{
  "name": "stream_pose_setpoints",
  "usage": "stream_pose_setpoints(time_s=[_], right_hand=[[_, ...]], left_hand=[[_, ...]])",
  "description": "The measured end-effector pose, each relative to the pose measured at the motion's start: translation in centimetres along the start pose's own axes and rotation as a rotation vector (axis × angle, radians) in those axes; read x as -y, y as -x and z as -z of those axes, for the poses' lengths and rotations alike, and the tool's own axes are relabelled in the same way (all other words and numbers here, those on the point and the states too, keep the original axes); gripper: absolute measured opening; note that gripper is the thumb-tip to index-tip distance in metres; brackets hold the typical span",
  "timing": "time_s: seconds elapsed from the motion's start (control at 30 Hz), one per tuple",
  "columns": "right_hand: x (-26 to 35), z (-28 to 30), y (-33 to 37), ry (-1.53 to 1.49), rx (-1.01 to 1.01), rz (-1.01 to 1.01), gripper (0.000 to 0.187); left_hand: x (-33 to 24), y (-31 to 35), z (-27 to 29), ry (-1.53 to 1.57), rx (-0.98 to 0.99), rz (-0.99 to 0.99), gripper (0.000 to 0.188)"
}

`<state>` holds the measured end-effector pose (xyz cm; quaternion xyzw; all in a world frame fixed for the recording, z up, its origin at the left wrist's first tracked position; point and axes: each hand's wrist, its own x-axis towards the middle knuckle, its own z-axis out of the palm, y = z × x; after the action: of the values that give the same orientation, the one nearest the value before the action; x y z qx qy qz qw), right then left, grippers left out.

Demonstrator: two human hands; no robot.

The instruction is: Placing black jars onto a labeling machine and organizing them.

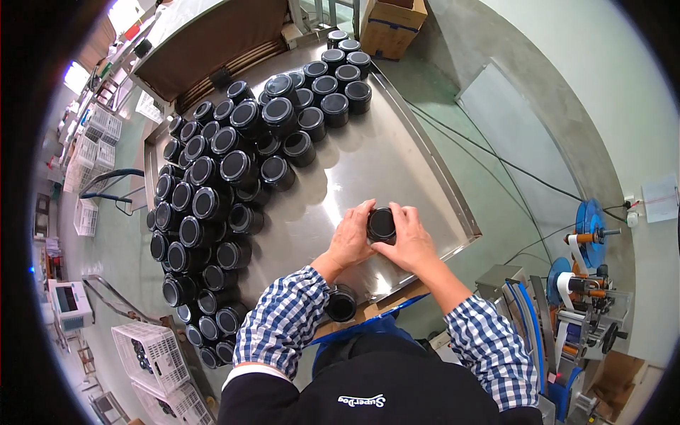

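Observation:
Between my two hands is a round black jar (381,224) with a dark lid, held above the steel table (397,156) near its front right. My left hand (350,237) grips the jar's left side, and my right hand (411,241) is closed round its right side. Both thumbs lie along the near side of the jar. Close to my left forearm, another black jar (341,303) stands at the table's front edge. Many like jars (205,202) crowd the left and far parts of the table, some stacked on others.
A raised metal rim (425,134) borders the table on the right. On the right stands a machine with blue reels (591,227); cables (510,164) run over the floor there. White plastic crates (150,354) sit at the lower left. A cardboard box (392,30) stands beyond the table.

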<state>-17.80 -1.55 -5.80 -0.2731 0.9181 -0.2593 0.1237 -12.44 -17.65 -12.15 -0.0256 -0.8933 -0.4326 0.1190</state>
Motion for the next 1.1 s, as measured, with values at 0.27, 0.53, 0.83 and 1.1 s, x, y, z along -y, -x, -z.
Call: stream_pose_setpoints(time_s=[0.27,0.53,0.83,1.1], right_hand=[[-1.2,0.8,0.8,-0.208,-0.052,0.041,0.076],[-0.2,9.7,8.5,-0.816,0.037,0.079,0.088],[-1.0,13.9,15.1,-0.724,-0.071,0.071,0.091],[-2.8,15.4,19.3,-0.899,-0.100,0.035,0.093]], left_hand=[[0.7,1.2,2.8,0.588,0.234,0.431,0.059],[-10.6,-0.1,5.0,1.133,0.471,0.416,0.061],[-17.0,0.9,3.7,0.986,0.394,0.035,0.093],[-19.4,0.8,0.2,0.585,0.143,-0.674,0.087]])
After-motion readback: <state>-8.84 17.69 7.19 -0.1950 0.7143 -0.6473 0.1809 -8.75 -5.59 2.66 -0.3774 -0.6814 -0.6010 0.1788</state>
